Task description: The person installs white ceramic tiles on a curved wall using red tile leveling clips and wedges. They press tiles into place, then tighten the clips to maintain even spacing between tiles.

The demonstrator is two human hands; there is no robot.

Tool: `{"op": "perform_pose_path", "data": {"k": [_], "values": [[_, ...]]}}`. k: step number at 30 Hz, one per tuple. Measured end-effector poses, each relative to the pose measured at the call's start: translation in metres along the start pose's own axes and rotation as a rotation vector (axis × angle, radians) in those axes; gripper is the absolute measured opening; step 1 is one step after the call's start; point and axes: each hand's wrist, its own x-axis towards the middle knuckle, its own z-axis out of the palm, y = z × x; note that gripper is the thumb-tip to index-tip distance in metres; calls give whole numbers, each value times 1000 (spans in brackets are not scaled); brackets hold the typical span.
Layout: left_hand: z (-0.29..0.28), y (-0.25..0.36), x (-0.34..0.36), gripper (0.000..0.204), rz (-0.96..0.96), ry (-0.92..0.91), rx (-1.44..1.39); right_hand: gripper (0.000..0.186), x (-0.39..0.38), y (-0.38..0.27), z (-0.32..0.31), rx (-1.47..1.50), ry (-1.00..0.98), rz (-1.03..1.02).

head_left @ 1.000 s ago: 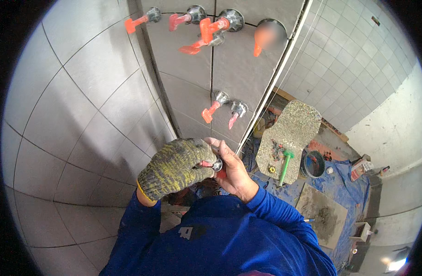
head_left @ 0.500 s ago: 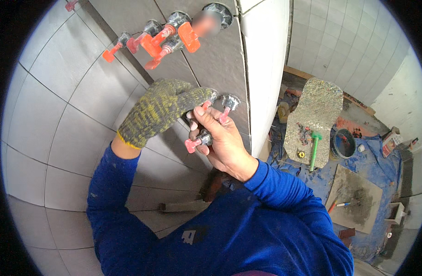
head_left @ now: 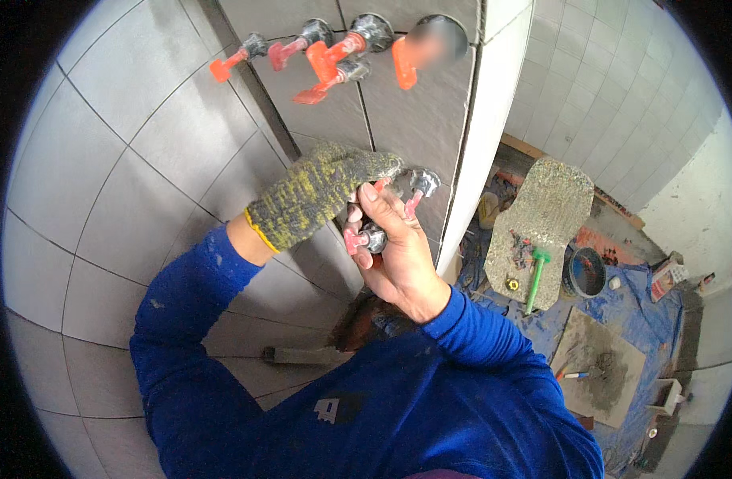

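Little has shifted since the earlier frame: the red levelling clip (head_left: 364,237) on the grey tile wall (head_left: 142,160) is still pinched by the bare right hand (head_left: 398,255). Just above it, the gloved left hand (head_left: 318,191) is curled shut against a second clip (head_left: 418,188).

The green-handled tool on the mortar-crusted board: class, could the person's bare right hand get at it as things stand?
Probably not directly. The right hand is up at the wall, fingers on a tile-levelling clip, while the green-handled tool lies lower, down on the board. Nothing blocks it; it just looks beyond arm's reach.
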Motion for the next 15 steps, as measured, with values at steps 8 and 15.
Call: {"op": "perform_pose_path", "data": {"k": [8, 15], "values": [[26, -1, -22, 38, -171, 67, 84, 25, -2, 4, -4, -88, 6, -32], [-11, 8, -18, 39, 43, 120, 566, 21, -14, 12, -10, -220, 48, -148]]}}
